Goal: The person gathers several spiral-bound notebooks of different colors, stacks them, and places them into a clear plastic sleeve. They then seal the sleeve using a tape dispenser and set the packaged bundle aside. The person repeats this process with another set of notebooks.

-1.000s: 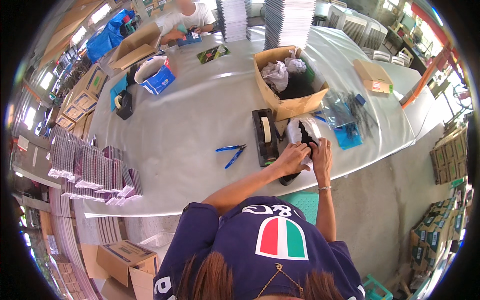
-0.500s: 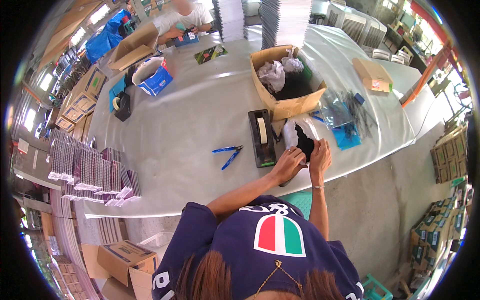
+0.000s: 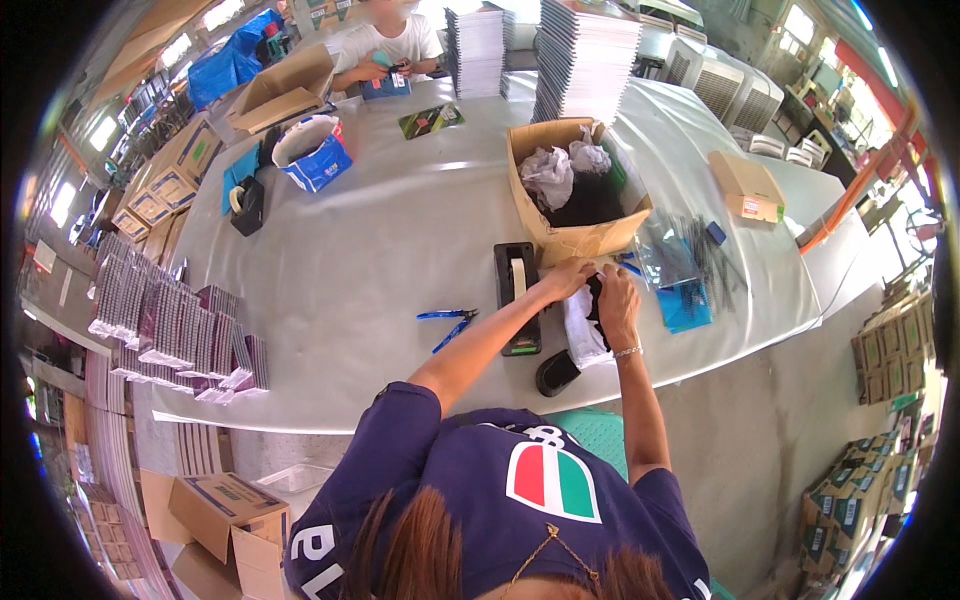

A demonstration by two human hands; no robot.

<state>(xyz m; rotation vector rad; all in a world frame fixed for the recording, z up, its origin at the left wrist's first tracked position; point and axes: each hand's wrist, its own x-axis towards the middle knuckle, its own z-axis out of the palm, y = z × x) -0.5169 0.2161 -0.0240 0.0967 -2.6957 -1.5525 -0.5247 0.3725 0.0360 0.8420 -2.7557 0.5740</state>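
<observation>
Where hands (image 3: pixel 592 290) meet: black item (image 3: pixel 594 300).

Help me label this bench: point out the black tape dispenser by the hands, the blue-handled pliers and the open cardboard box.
black tape dispenser (image 3: pixel 516 300): head view, on its long black body.
blue-handled pliers (image 3: pixel 447 322): head view, on the handles.
open cardboard box (image 3: pixel 590 238): head view, on its near brown wall.
</observation>
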